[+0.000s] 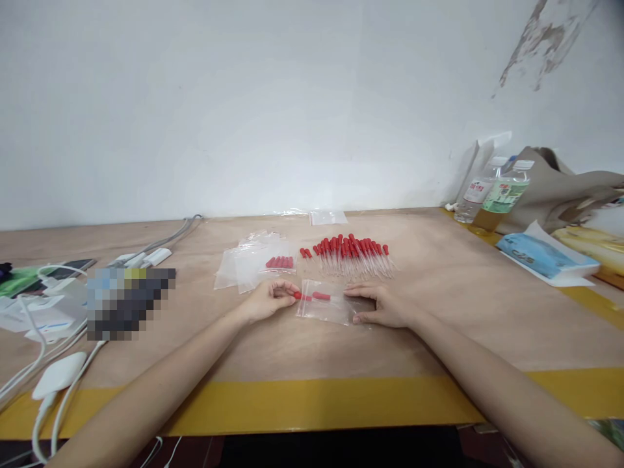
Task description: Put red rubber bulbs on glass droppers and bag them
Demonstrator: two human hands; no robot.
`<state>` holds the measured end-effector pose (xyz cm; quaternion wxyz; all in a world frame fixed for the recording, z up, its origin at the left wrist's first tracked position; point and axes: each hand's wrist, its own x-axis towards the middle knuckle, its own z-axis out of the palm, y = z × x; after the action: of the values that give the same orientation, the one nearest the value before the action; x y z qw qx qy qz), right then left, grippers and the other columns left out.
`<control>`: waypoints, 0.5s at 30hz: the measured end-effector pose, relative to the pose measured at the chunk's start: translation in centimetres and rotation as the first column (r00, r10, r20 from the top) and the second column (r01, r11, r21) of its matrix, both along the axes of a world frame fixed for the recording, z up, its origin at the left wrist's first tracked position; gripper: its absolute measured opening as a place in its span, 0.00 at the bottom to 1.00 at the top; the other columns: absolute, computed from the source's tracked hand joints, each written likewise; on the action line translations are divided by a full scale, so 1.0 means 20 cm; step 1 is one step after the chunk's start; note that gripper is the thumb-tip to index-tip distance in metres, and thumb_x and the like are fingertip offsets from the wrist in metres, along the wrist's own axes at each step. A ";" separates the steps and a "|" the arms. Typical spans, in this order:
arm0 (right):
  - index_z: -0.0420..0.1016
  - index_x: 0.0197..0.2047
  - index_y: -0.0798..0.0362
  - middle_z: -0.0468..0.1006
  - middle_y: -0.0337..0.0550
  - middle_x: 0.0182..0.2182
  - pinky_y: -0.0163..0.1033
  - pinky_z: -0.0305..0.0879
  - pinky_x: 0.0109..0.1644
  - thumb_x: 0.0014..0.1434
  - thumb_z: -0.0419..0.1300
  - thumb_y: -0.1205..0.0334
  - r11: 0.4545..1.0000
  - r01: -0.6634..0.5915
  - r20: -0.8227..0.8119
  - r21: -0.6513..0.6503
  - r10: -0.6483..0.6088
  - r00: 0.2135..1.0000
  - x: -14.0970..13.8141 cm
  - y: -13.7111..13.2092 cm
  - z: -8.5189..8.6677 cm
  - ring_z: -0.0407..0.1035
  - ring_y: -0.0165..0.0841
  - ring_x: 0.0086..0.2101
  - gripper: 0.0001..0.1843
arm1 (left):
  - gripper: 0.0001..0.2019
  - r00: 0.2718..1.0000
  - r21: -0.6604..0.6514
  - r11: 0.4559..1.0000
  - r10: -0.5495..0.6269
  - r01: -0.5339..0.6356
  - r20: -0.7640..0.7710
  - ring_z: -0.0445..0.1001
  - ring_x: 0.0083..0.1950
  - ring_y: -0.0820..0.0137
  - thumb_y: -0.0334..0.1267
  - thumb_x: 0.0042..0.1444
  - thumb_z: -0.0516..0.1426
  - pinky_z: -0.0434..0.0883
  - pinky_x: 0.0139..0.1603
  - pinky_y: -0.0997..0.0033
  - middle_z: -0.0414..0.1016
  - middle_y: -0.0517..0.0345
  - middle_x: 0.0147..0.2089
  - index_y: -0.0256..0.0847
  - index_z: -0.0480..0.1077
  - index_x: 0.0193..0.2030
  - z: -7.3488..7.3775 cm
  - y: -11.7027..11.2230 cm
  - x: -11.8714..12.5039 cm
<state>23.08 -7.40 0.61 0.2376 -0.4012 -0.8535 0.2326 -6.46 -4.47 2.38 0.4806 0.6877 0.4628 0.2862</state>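
My left hand (268, 301) is closed, its fingertips pinching the red rubber bulb of a dropper (307, 298) at the left end of a clear zip bag (324, 313). Part of this dropper shows through the plastic. Another red-bulbed dropper (322, 296) lies inside the bag. From the right, my right hand (387, 305) holds the bag's other end against the table, thumb and fingers on the plastic. Behind the bag lies a pile of droppers (348, 250) with red bulbs and clear, thin tubes. Two droppers (305, 253) lie just left of the pile.
Left of the pile, a bag with several red-bulbed droppers (279, 262) lies on flat clear bags (248, 270). Another bag (328, 218) is by the wall. White cables and chargers (61, 375) crowd the left; bottles (502, 198) and a tissue pack (543, 253) stand right.
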 end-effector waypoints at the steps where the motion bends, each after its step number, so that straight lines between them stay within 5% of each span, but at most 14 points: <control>1: 0.68 0.52 0.50 0.69 0.46 0.51 0.49 0.56 0.56 0.45 0.62 0.44 1.000 -0.002 0.001 0.002 0.002 1.000 0.00 0.00 0.00 0.60 0.41 0.52 0.33 | 0.11 0.999 0.029 0.999 -0.045 0.045 -0.016 0.72 0.34 0.71 0.38 0.42 0.62 0.67 0.37 0.71 0.74 0.56 0.33 0.37 0.71 0.34 0.00 0.00 0.00; 6: 0.68 0.52 0.51 0.69 0.47 0.51 0.49 0.57 0.55 0.45 0.62 0.44 1.000 -0.020 -0.005 0.024 0.020 1.000 -0.01 0.01 0.01 0.61 0.41 0.51 0.33 | 0.10 0.982 0.183 0.971 -0.131 0.155 -0.137 0.63 0.24 0.77 0.42 0.47 0.58 0.61 0.25 0.78 0.66 0.63 0.23 0.36 0.70 0.31 -0.02 0.00 0.04; 15: 0.67 0.53 0.51 0.70 0.48 0.50 0.48 0.59 0.54 0.45 0.62 0.46 0.997 -0.010 -0.027 0.077 0.012 1.000 -0.01 0.00 0.00 0.63 0.41 0.50 0.33 | 0.16 0.970 0.395 0.913 -0.004 0.103 -0.244 0.56 0.23 0.78 0.46 0.49 0.57 0.55 0.24 0.78 0.59 0.64 0.21 0.35 0.65 0.21 -0.11 0.00 0.08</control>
<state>22.95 -7.36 0.60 0.2631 -0.3839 -0.8607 0.2062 -4.91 -4.50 0.19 0.2766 0.8140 0.4287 0.2777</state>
